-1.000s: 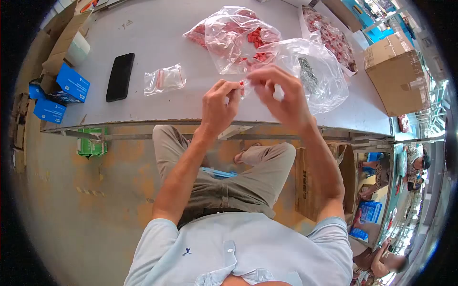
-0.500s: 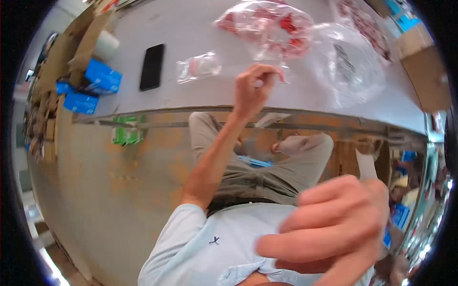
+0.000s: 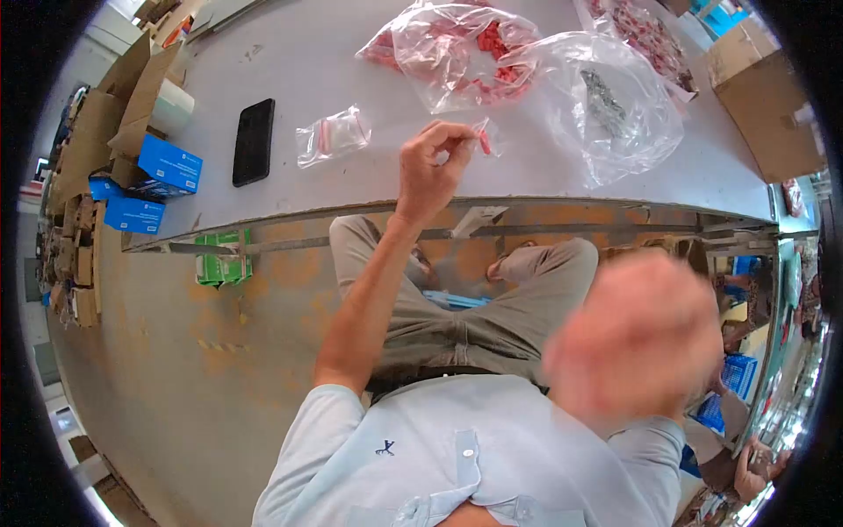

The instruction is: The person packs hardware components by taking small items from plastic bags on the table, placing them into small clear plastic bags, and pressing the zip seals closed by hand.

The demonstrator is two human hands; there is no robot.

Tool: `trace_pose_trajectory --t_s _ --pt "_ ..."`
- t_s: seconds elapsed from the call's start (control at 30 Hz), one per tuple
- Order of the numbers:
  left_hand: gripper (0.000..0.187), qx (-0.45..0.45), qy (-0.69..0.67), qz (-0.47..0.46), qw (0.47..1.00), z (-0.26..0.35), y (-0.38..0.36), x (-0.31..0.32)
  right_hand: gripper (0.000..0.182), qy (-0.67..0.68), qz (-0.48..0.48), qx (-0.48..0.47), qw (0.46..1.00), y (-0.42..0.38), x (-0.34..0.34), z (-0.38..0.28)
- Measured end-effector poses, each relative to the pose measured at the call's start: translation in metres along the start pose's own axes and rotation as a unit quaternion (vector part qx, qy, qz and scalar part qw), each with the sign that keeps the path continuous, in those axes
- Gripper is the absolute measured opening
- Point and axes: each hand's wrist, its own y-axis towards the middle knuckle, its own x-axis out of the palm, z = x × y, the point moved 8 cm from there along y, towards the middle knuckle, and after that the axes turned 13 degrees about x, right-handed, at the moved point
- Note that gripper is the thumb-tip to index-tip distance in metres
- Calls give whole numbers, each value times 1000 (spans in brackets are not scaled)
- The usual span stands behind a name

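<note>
My left hand [image 3: 430, 171] is over the front part of the table, thumb and fingertips pinched on a corner of a small clear plastic bag [image 3: 497, 139] with a red piece [image 3: 485, 141] in it. Left of it lies another small clear bag [image 3: 334, 136] with a red strip. Beyond my left hand is a big clear bag of red pieces [image 3: 500, 44]. Beside that, to the right, an open clear bag [image 3: 645, 114] holds small dark grey pieces [image 3: 603, 101]. My right hand [image 3: 637, 338] is raised close to the camera over my lap, smeared by motion, its fingers indistinct.
A black phone [image 3: 254, 142] lies on the table [image 3: 211, 88] at left, near blue boxes [image 3: 171, 164] and an open carton [image 3: 145, 101]. A cardboard box [image 3: 764, 101] stands at the right end. Below the table's edge is a green box [image 3: 223, 259].
My right hand has risen in the view and blurred. My left hand keeps its pinch on the small bag. The whole table scene has shifted left in the view.
</note>
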Motion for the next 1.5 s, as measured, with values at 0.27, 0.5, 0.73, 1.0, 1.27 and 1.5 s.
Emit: trace_pose_trajectory --t_s 0.27,0.5,0.73,1.0,1.27,1.5 --pt "12 -20 -92 -77 993 -6 -7 10 24 -216 206 157 942 45 -54 195" --pt "20 -74 -160 -65 982 5 -7 5 16 -57 168 230 957 51 -40 236" --pt "14 -84 -147 -124 978 2 -8 23 15 -20 191 195 962 44 -37 229" --pt "5 -99 -181 -105 973 9 -11 36 15 -51 217 199 954 32 -46 215" --pt "4 -112 -214 -133 961 17 -11 44 12 1 189 204 961 21 -42 214" --pt "4 -157 -114 -112 975 23 -14 29 13 -42 233 157 959 9 -46 196"
